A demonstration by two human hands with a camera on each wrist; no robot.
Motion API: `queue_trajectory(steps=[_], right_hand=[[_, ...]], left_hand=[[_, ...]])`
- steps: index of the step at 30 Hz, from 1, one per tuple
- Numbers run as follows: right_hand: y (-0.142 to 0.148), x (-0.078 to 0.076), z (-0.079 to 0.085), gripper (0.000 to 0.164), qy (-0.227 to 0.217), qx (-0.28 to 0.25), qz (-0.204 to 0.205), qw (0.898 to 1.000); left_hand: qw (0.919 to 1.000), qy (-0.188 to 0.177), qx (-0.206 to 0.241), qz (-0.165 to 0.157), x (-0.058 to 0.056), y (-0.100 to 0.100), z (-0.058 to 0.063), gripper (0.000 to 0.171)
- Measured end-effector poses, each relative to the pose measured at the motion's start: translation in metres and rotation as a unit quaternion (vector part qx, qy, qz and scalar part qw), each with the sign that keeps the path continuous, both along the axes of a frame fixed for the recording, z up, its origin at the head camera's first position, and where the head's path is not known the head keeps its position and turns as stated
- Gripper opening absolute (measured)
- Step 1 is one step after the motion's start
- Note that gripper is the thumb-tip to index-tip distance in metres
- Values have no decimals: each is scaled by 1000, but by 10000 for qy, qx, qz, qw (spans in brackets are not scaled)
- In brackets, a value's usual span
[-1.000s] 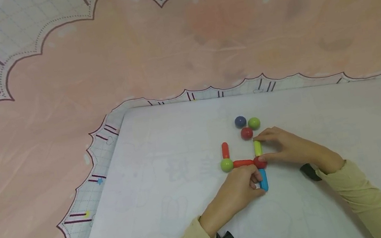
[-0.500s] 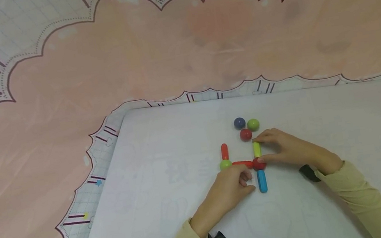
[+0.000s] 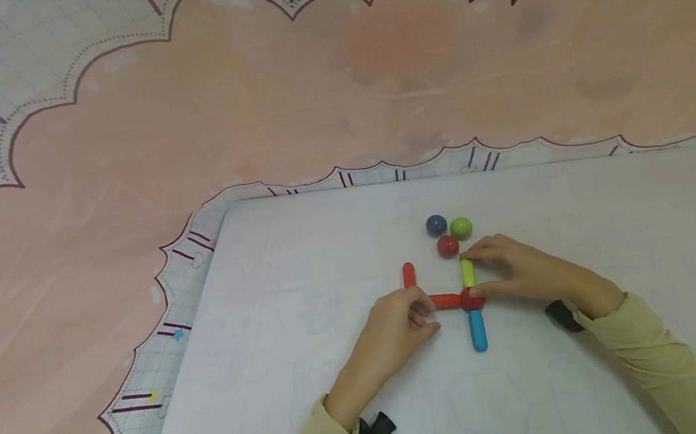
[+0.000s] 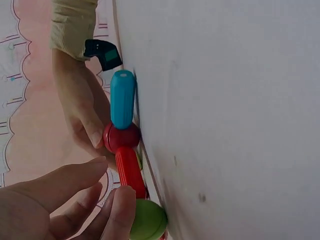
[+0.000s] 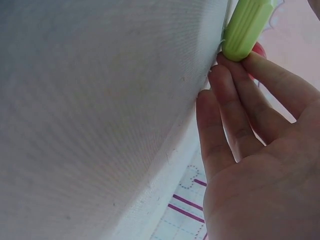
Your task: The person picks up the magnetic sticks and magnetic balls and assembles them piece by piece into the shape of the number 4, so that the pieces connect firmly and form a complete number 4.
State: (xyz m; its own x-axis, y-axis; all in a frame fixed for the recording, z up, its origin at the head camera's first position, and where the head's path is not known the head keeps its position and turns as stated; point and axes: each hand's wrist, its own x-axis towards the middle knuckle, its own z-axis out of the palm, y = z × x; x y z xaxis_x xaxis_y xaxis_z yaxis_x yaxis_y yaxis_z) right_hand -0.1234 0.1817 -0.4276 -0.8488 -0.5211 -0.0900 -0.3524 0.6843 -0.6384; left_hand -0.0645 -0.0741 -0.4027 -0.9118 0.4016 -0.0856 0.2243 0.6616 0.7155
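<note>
My right hand (image 3: 524, 271) spans the yellow-green rod (image 3: 468, 273), fingertips at its far end and thumb at the red ball (image 3: 471, 299). From that ball a blue rod (image 3: 478, 331) extends toward me and a red rod (image 3: 446, 301) extends left. In the left wrist view, the red rod meets a green ball (image 4: 149, 220). My left hand (image 3: 393, 327) is beside this ball, thumb and fingers apart; a fingertip overlaps the ball in that view. The head view hides the ball behind this hand. A second red rod (image 3: 409, 275) points away beyond it.
Beyond the joined pieces lie a loose blue ball (image 3: 436, 225), a green ball (image 3: 461, 228) and a red ball (image 3: 448, 246). All rest on a white tabletop (image 3: 288, 272) with a patterned peach cloth (image 3: 302, 103) behind. Dark bands (image 3: 376, 432) hang at both wrists.
My left hand has let go of the blue rod and moved left along the red rod to the green ball. The right hand has kept its place on the yellow-green rod.
</note>
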Motion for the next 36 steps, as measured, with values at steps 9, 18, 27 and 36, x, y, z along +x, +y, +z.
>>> queue_trajectory(steps=[9,18,27,36], right_hand=[[-2,-1,2,66,-68,60,-31,10000],[-1,-2,-1,66,-148,48,-81,9998],[-1,-3,-2,67,-164,91,-95,9998],[0,0,0,65,-85,92,-87,9999]], left_hand=[[9997,175,79,163,-6,-10,2,17],[9985,442,69,312,-12,-17,3,12],[9965,499,-327,589,-14,-17,0,18],[9966,288,-525,565,-15,-15,-3,24]])
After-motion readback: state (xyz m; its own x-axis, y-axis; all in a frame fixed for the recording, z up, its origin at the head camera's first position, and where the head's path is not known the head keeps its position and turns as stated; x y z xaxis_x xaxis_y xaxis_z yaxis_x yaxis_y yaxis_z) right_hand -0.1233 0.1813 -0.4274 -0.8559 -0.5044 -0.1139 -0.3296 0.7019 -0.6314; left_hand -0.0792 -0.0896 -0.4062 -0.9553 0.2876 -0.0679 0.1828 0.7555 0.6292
